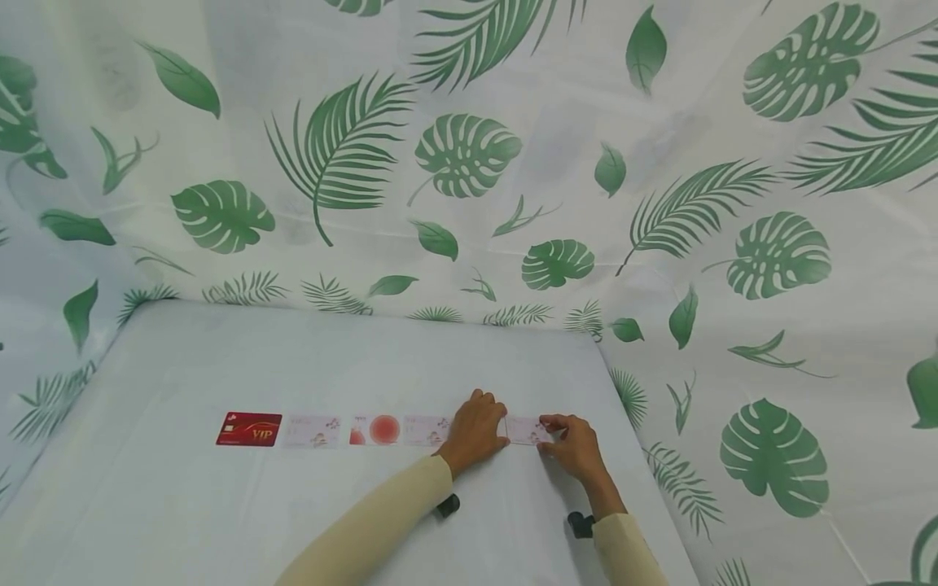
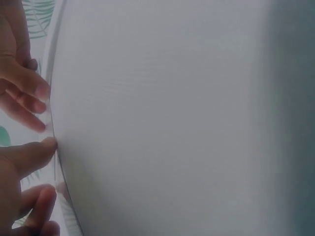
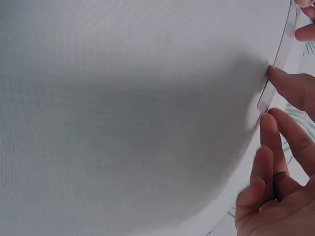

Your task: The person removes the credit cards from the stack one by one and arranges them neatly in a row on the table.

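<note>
At the right end of a row of cards, a pale pink card (image 1: pixel 523 430) lies low over the white table. My right hand (image 1: pixel 575 446) pinches its right end, with the thumb on the near edge and fingers at the far edge. The thumb and fingertips of my left hand (image 1: pixel 475 431) grip the same card around its left end. The back of that hand covers part of the row. In the right wrist view the pink card (image 3: pixel 281 54) shows edge-on beside the thumb (image 3: pixel 295 88).
To the left along the row lie another pale pink card (image 1: pixel 421 430), a card with a red circle (image 1: pixel 384 429), one more pale card (image 1: pixel 311 432) and a red VIP card (image 1: pixel 249 429). Leaf-printed cloth (image 1: pixel 572 146) surrounds the white table (image 1: pixel 220 358).
</note>
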`<state>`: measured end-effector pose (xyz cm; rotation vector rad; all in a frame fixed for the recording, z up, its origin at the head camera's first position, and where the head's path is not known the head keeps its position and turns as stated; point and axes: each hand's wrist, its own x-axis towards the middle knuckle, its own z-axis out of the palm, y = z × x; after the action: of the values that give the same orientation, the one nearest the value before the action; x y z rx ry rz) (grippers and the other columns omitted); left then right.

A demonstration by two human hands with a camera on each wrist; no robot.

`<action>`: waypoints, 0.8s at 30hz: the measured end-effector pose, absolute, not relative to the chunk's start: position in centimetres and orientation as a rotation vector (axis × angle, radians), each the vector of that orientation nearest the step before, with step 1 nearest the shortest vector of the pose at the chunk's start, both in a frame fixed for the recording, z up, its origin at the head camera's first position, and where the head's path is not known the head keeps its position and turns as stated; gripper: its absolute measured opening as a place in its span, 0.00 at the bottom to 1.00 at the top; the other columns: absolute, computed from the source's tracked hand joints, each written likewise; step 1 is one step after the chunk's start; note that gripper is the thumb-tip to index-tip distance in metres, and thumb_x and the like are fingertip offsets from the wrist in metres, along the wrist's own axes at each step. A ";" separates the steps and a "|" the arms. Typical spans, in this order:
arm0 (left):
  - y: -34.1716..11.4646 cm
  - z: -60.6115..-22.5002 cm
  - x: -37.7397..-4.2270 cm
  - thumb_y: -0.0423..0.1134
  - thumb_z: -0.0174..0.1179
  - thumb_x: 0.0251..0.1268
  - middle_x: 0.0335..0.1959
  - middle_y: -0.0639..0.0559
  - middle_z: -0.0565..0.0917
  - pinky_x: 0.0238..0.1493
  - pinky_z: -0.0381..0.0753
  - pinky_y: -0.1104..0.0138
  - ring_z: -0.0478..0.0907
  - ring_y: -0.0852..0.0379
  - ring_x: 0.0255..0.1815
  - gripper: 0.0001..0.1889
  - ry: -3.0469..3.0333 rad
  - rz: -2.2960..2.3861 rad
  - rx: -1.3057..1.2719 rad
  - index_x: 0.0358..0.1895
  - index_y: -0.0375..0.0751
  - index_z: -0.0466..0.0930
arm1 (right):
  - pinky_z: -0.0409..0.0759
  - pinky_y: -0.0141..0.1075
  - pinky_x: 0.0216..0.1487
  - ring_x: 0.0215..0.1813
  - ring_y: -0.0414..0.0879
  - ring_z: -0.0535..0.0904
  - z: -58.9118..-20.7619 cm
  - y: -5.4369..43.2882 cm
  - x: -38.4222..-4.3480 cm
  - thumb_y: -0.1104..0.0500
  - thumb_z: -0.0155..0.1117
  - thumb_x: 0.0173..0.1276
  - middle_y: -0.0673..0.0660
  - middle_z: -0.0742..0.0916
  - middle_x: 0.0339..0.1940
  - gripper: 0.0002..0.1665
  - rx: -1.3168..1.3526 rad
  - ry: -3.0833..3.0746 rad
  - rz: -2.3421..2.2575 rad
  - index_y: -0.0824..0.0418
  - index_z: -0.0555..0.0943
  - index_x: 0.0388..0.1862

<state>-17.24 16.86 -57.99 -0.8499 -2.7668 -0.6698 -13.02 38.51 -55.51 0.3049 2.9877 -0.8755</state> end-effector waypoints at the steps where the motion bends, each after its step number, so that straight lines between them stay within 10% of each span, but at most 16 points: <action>1: 16.8 -58.0 -17.2 0.55 0.81 0.54 0.42 0.54 0.87 0.44 0.78 0.68 0.75 0.56 0.43 0.26 -2.756 -0.662 -0.847 0.53 0.47 0.90 | 0.71 0.40 0.46 0.48 0.53 0.78 -55.5 38.4 -13.0 0.68 0.80 0.58 0.59 0.90 0.46 0.29 0.309 2.996 -0.881 0.62 0.88 0.60; 12: 13.3 -57.1 -17.7 0.62 0.70 0.67 0.61 0.52 0.87 0.58 0.79 0.57 0.78 0.50 0.64 0.33 -2.733 -0.563 -0.787 0.69 0.48 0.81 | 0.74 0.49 0.54 0.57 0.58 0.77 -54.9 36.0 -13.8 0.56 0.80 0.65 0.64 0.88 0.59 0.36 0.226 3.126 -0.985 0.57 0.81 0.71; 24: 7.4 -55.9 -17.8 0.65 0.71 0.64 0.86 0.33 0.58 0.80 0.57 0.34 0.50 0.30 0.87 0.47 -2.739 -0.596 -0.733 0.81 0.44 0.67 | 0.56 0.73 0.73 0.80 0.73 0.58 -53.2 31.1 -14.7 0.44 0.80 0.63 0.70 0.63 0.86 0.52 0.061 3.201 -0.831 0.51 0.68 0.83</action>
<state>-17.81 7.37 -55.87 -0.7330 -2.7387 -0.5963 -14.72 31.14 -53.21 0.0607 3.2008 -0.8305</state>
